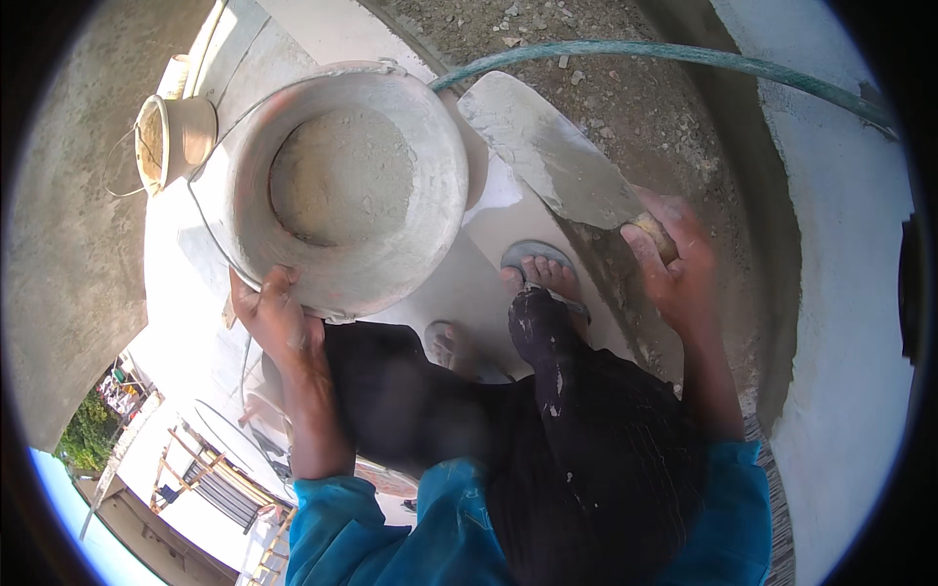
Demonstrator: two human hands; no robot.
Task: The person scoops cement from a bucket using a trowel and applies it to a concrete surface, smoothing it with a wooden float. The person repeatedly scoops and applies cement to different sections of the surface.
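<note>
My left hand (278, 314) grips the near-left rim of a pale, cement-smeared bucket (430, 186), its fingertips hooked over the edge. Inside the bucket lies grey, powdery or damp cement mix (347, 176). My right hand (682, 264) is closed round the rounded end of a trowel's handle. The trowel's broad, flat blade (547, 146) points up and left toward the bucket, its tip close to the bucket's right side. Grey residue coats part of the blade.
A green hose (674, 51) arcs across the top right. Rubble-strewn ground (625, 107) lies beyond the ledge, beside a whitish wall (840, 293). A smaller bucket (200, 132) stands upper left. My sandalled foot (547, 273) rests on the pale ledge (503, 234).
</note>
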